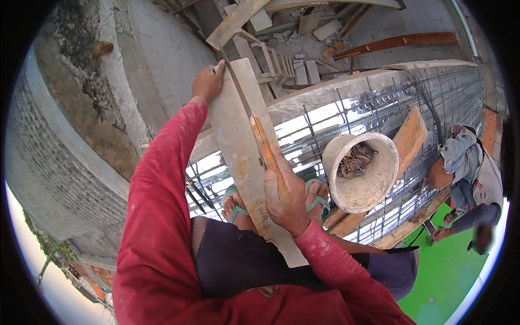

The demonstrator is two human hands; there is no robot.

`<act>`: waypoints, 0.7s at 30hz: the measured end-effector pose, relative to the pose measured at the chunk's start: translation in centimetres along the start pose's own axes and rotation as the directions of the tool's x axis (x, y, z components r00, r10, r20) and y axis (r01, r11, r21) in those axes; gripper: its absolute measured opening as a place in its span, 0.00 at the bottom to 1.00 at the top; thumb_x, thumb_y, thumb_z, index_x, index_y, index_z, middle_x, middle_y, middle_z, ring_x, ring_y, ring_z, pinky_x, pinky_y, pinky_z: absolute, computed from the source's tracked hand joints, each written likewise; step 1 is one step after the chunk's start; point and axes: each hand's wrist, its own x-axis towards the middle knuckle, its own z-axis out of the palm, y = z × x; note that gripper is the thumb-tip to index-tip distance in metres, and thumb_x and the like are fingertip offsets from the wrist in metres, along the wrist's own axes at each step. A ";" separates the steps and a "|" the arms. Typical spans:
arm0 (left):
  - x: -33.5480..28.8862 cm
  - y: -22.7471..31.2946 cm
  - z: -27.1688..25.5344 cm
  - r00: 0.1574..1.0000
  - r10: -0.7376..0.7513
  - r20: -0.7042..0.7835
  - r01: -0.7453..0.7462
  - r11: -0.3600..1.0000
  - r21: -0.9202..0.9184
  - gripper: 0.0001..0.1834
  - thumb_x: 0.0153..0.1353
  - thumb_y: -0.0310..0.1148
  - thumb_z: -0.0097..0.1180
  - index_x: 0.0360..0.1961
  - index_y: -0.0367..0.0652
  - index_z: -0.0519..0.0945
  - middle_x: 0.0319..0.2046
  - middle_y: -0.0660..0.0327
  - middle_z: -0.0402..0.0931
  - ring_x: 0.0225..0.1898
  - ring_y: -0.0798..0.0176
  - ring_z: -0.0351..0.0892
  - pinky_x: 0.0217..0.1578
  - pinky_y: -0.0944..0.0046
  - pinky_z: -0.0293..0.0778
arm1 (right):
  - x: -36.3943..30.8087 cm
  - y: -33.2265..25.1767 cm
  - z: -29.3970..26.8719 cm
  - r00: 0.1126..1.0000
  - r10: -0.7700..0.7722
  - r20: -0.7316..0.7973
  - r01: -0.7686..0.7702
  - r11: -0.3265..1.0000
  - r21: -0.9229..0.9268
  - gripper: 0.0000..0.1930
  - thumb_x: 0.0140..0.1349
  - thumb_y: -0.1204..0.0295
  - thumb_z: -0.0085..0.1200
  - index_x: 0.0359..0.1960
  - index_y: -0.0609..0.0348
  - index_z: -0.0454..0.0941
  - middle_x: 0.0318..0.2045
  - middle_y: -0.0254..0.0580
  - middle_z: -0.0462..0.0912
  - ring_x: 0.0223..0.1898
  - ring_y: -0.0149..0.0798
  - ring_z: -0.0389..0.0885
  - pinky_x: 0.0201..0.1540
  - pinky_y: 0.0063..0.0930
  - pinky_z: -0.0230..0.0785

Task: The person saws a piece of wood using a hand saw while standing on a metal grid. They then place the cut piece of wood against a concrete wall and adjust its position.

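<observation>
A long, pale plank (233, 141) with orange-brown stains slants across my lap, over the space between my sandalled feet. My left hand (208, 84) grips its far left edge, thumb near the top. My right hand (287, 200) is closed round the orange wooden handle of a handsaw (244, 95). Its thin, dark blade is seen nearly edge-on, running up along the plank past my left hand. Because of that angle, the teeth cannot be made out, nor whether the blade is cutting into the wood.
Right of my feet stands a dirty white bucket (374, 187) with rusty metal bits inside, beside an orange-brown board (410, 138). Steel rebar mesh (346, 111) spreads beneath. Another person (460, 162) crouches at right near a green surface (455, 271). Timber scraps (309, 24) lie beyond.
</observation>
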 end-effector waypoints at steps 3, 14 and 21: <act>-0.3 -0.9 0.9 1.000 -0.020 -0.020 0.020 1.000 -0.010 0.40 0.69 0.66 0.34 0.42 0.37 0.82 0.44 0.41 0.81 0.49 0.37 0.79 0.50 0.44 0.72 | 1.0 -0.9 1.9 0.998 -0.060 -0.025 0.058 0.996 -0.070 0.25 0.72 0.72 0.43 0.68 0.72 0.62 0.57 0.63 0.77 0.60 0.46 0.77 0.60 0.34 0.68; -0.9 0.2 -0.5 0.998 0.000 -0.061 0.003 0.999 0.046 0.40 0.69 0.67 0.33 0.40 0.38 0.82 0.42 0.41 0.82 0.48 0.37 0.80 0.49 0.44 0.73 | 2.1 0.2 1.1 0.997 -0.070 -0.032 0.069 0.997 -0.022 0.26 0.70 0.67 0.48 0.65 0.70 0.66 0.46 0.64 0.81 0.46 0.52 0.82 0.49 0.37 0.74; -1.0 1.3 -0.2 0.999 -0.035 0.030 0.037 0.998 -0.056 0.40 0.68 0.67 0.34 0.44 0.37 0.82 0.45 0.40 0.81 0.50 0.37 0.79 0.50 0.44 0.73 | 7.3 0.6 2.8 0.997 0.066 -0.033 -0.069 0.992 -0.102 0.23 0.73 0.66 0.43 0.64 0.68 0.68 0.44 0.59 0.83 0.46 0.46 0.83 0.51 0.33 0.72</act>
